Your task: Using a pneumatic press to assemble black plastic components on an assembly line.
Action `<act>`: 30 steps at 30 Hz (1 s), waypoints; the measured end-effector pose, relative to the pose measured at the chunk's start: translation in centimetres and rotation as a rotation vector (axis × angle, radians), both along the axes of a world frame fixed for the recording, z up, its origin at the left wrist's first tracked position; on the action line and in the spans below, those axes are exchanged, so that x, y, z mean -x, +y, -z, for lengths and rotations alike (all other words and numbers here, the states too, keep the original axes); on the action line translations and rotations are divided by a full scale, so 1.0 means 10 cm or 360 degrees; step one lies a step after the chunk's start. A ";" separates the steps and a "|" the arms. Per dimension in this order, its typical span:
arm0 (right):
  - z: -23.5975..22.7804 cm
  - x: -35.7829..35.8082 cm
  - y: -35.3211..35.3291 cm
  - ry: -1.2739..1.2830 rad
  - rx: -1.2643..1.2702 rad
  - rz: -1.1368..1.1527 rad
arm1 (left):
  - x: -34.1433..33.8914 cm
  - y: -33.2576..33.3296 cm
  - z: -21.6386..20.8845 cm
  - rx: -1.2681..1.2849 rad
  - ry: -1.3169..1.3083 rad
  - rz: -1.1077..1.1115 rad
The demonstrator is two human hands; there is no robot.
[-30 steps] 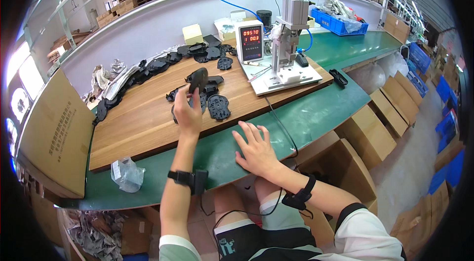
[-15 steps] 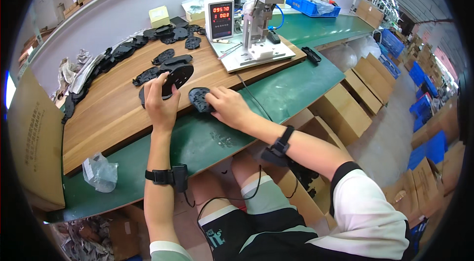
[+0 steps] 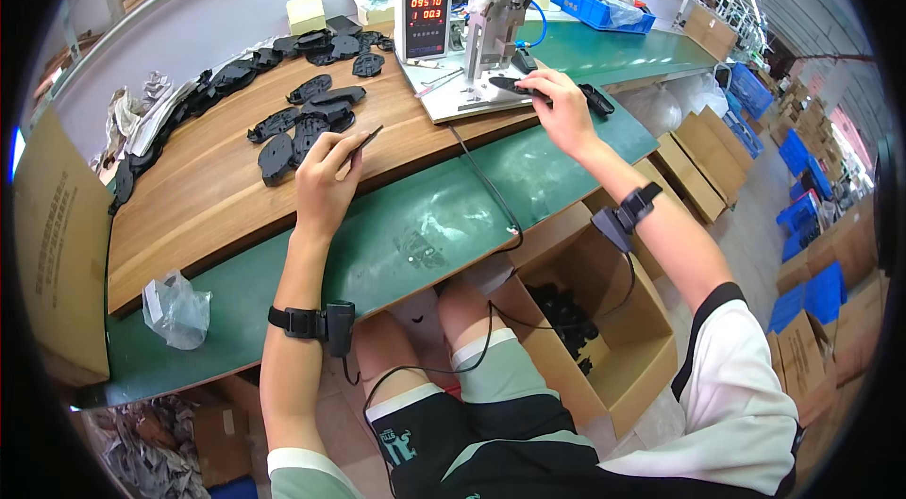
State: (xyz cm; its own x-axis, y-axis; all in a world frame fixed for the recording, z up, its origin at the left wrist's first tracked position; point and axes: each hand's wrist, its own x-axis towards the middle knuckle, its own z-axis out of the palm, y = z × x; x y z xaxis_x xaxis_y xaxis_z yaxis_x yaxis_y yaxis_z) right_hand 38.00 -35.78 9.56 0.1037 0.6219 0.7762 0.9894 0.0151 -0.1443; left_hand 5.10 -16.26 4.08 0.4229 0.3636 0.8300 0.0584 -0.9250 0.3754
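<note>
My left hand [image 3: 326, 180] is raised over the front edge of the wooden board, its fingers pinching a thin black plastic plate [image 3: 372, 135] that shows almost edge-on. At the bench press [image 3: 494, 37], my right hand [image 3: 559, 103] grips a black oval plastic part [image 3: 510, 84] and holds it over the white fixture block [image 3: 493, 95]. Whether the part touches the block I cannot tell. Nearest to my left hand lies a loose group of black plastic parts [image 3: 308, 133].
A counter box [image 3: 426, 20] with a red display stands beside the press. Along the board's back runs a row of black parts [image 3: 231, 76]. A clear plastic bag [image 3: 177, 312] lies front left. Below the bench, an open carton [image 3: 604, 348] holds black parts. A cable [image 3: 486, 180] crosses the bench.
My right hand has carried the oval part from the board's front edge up and right to the press. My left hand has moved slightly right and turned its plate edge-on.
</note>
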 end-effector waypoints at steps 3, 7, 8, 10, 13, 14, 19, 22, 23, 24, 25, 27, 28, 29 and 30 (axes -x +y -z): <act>0.10 -0.15 0.17 0.0002 0.0110 0.0113 | 0.01 0.01 0.03 -0.0071 0.0068 0.0050; 0.22 -0.27 0.37 -0.0121 0.0038 0.0254 | 0.01 -0.02 0.00 0.0097 0.0139 0.0065; 0.24 -0.30 0.38 -0.0123 0.0045 0.0250 | 0.00 -0.02 0.00 0.0072 0.0152 0.0105; 0.29 -0.29 0.40 -0.0123 0.0156 0.0308 | 0.01 -0.01 0.03 0.0049 0.0222 0.0115; 0.26 -0.35 0.37 -0.0021 0.0299 0.0180 | -0.01 0.02 0.07 -0.0016 0.0261 0.0201; 0.24 -0.39 0.36 -0.0022 0.0322 0.0122 | -0.02 0.03 0.08 -0.0041 0.0319 0.0198; 0.04 -0.41 0.38 -0.0065 0.0522 0.0022 | -0.03 0.04 0.16 -0.0125 0.0415 0.0144; -0.06 -0.37 0.41 0.0071 0.0768 0.0161 | -0.04 0.03 0.16 -0.0090 0.0443 0.0175; -0.05 -0.33 0.41 0.0075 0.0775 0.0161 | -0.03 0.02 0.17 -0.0083 0.0447 0.0176; -0.05 -0.34 0.42 -0.0005 0.0766 0.0174 | -0.03 0.03 0.16 -0.0091 0.0467 0.0182; -0.04 -0.35 0.44 -0.0085 0.0758 0.0187 | -0.02 0.05 0.17 -0.0097 0.0487 0.0187; -0.04 -0.38 0.45 -0.0048 0.0815 0.0184 | -0.03 0.05 0.19 -0.0018 0.0554 0.0215; -0.03 -0.41 0.45 -0.0075 0.0812 0.0179 | -0.04 0.05 0.21 0.0064 0.0623 0.0246; -0.03 -0.44 0.46 -0.0101 0.0811 0.0173 | -0.05 0.06 0.23 0.0073 0.0622 0.0249; -0.03 -0.44 0.49 -0.0114 0.0815 0.0171 | -0.04 0.06 0.25 0.0045 0.0608 0.0261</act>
State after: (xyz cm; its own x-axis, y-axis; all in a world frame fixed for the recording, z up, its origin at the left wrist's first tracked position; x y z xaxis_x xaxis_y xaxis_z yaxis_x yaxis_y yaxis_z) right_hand 42.37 -30.91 9.85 0.1455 0.9120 0.3834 0.9892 -0.1416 -0.0386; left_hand 5.55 -15.62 1.62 0.7526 0.2862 0.5930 0.0511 -0.9232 0.3808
